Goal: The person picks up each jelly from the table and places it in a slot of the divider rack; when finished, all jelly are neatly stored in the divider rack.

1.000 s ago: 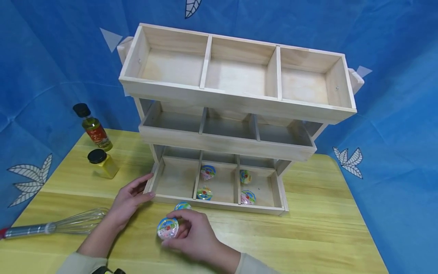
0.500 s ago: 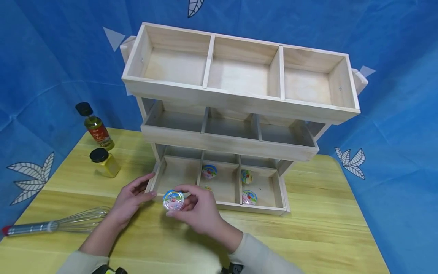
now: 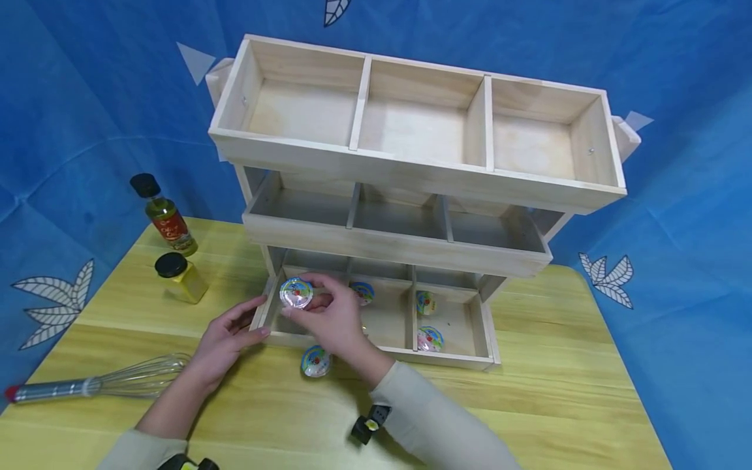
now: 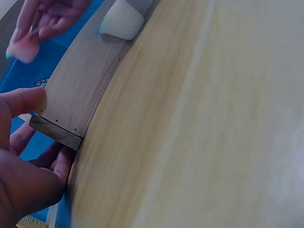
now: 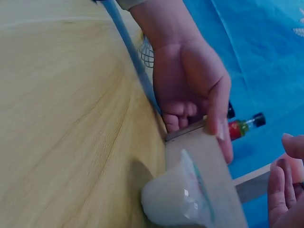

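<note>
My right hand (image 3: 337, 320) pinches a jelly cup (image 3: 296, 293) with a printed foil lid above the left compartment of the wooden rack's (image 3: 376, 245) bottom tier. In the left wrist view, that cup's body looks pink. The left hand (image 3: 226, 341) grips the bottom tier's left front corner, its thumb (image 4: 28, 99) on the front board. A whitish jelly cup (image 5: 166, 202) rests on the table against this board. Two jelly cups (image 3: 363, 293) lie in the middle compartment, one mostly hidden by the right hand. The right compartment has two more jelly cups (image 3: 430, 339).
The middle tier (image 3: 393, 247) and top tier (image 3: 411, 160) overhang the bottom one. To the left stand an oil bottle (image 3: 171, 225) and a yellow jar (image 3: 187, 282) with a black lid. A whisk (image 3: 100, 385) lies by the left forearm. Blue cloth (image 3: 88, 130) hangs behind.
The right hand has lifted the jelly cup from near the table, up and over the front board to the bottom left compartment. The left hand keeps its hold on the corner.
</note>
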The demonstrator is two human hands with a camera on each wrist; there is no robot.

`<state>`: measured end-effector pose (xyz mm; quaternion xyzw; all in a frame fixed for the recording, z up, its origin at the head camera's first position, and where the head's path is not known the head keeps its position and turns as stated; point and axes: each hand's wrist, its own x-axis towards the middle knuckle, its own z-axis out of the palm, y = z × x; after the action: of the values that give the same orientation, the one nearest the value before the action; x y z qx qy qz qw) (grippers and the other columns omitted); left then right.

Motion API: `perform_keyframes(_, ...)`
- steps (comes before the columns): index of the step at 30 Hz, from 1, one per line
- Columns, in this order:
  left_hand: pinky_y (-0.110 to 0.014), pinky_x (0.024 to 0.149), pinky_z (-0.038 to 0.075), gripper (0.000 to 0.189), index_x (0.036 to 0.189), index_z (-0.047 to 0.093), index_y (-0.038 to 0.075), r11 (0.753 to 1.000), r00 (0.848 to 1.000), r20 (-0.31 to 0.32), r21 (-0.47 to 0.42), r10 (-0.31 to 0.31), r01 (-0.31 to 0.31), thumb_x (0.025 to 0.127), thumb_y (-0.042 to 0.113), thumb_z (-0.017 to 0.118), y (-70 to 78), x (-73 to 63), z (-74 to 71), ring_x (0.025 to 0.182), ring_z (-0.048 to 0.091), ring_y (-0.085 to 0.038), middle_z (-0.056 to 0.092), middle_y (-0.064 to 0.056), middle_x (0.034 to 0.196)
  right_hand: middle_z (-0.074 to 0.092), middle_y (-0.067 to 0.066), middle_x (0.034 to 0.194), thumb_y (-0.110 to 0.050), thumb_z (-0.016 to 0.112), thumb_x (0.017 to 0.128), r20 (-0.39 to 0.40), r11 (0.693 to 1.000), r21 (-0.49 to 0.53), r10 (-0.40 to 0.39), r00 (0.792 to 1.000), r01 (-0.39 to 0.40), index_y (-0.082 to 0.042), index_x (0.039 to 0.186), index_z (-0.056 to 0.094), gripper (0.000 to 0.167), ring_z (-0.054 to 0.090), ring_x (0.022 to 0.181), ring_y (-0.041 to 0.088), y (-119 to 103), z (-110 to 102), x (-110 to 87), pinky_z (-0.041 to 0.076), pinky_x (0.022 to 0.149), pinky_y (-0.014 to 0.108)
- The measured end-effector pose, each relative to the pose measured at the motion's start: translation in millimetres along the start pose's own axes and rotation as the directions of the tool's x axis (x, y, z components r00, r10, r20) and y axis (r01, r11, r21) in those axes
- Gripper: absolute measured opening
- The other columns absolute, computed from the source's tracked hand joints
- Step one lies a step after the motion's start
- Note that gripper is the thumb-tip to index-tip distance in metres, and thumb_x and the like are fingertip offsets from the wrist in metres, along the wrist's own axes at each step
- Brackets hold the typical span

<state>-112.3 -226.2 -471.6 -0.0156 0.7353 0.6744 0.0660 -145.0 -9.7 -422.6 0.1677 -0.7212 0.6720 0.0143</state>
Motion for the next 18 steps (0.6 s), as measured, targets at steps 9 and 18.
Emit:
perform_keyframes(9, -0.014, 0.094, 0.04, 0.066, 0.149, 0.041, -0.003, 1.0, 1.0, 0.007, -0.015, 0.02, -0.02, 0.092, 0.007, 0.072, 0.8, -0.6, 0.6, 0.136, 0.035, -0.037, 0.038, -0.023, 0.151, 0.064, 0.005, 0.11, -0.004, 0.088, 0.075, -0.108, 0.997, 0.003, 0.074, 0.991, -0.075, -0.007, 0.121, 0.068, 0.05, 0.067, 0.07, 0.016, 28.7, 24.9, 26.9, 0.056, 0.055, 0.028)
perform_keyframes(18, -0.014, 0.095, 0.039, 0.065, 0.149, 0.041, -0.003, 0.999, 1.0, 0.006, -0.013, 0.031, -0.031, 0.092, 0.006, 0.072, 0.0, -1.5, 0.7, 0.136, 0.036, -0.036, 0.039, -0.022, 0.15, 0.064, 0.005, 0.11, -0.002, 0.088, 0.071, -0.185, 0.974, -0.083, 0.194, 0.963, -0.212, -0.006, 0.12, 0.068, 0.053, 0.063, 0.073, 0.009, 39.0, 41.7, 39.4, 0.054, 0.059, 0.024)
